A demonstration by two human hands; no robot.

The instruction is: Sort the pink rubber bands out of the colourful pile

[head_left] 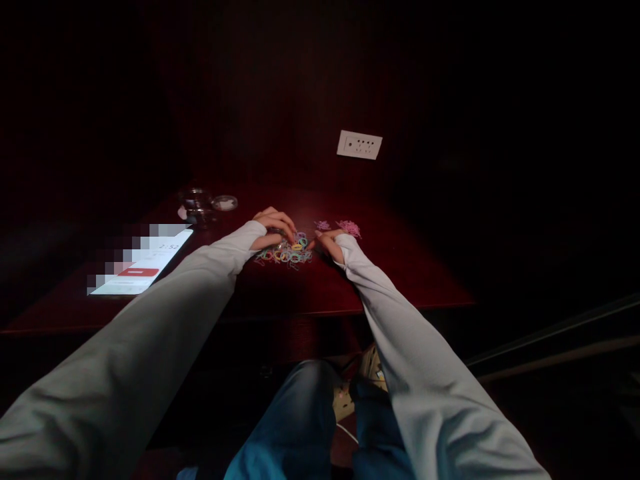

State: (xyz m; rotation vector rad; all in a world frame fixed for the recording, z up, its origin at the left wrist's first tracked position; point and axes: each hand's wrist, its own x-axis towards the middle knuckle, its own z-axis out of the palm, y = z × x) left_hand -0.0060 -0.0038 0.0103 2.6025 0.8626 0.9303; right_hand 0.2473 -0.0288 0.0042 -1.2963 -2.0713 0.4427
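A loose pile of small multicoloured elastic hair bands [295, 256] lies on the dark red table, in pastel blue, yellow, green and pink. Over its left side rests my left hand [274, 225], fingers bent down to the bands and thumb held apart. My right hand [330, 244] is at the pile's right edge with its fingers apart, the tips close to the bands. I see no band held in either hand. Just beyond the right hand sit a heap of pink bands [349, 229] and a smaller heap of purple bands [323, 225].
At the far left of the table [400, 273] stand a clear round container [196, 199] and a round clear lid [225, 203]. A lit phone [150, 267] lies near my left forearm. A white socket plate [359, 145] is on the back wall. Below the table shows a power strip [344, 403].
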